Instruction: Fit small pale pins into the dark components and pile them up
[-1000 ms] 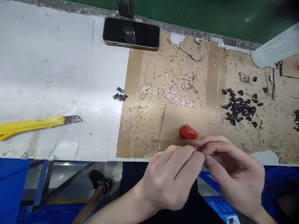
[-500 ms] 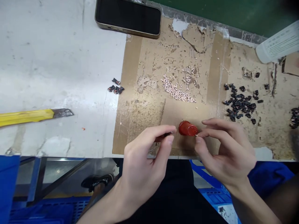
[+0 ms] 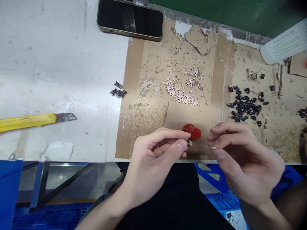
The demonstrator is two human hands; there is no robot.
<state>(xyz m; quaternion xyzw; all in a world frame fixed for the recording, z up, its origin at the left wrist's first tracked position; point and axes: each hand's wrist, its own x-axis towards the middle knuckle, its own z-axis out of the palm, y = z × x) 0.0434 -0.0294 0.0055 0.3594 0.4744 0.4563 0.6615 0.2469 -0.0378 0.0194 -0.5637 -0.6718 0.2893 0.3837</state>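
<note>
Between the thumb and index finger of my left hand (image 3: 160,156) is a small black part (image 3: 189,143), mostly covered by the fingertips. My right hand (image 3: 247,156) pinches a tiny pale chip (image 3: 213,148), a short gap to the right of it. Just behind the left fingertips is a small red cup-shaped piece (image 3: 193,132) on the cardboard (image 3: 153,118). Farther back lies a heap of tiny pinkish chips (image 3: 181,94). To the right is a pile of small black parts (image 3: 247,105), and several similar black pieces (image 3: 118,92) lie at the left.
A yellow utility knife (image 3: 31,121) with its blade out lies on the white tabletop (image 3: 59,64) at the left. A phone (image 3: 130,19) rests at the back. A white labelled bottle (image 3: 285,41) is at the back right.
My left hand has moved right with the black part, now in front of the red piece. My right hand has drawn away to the right, the pale chip still pinched.
</note>
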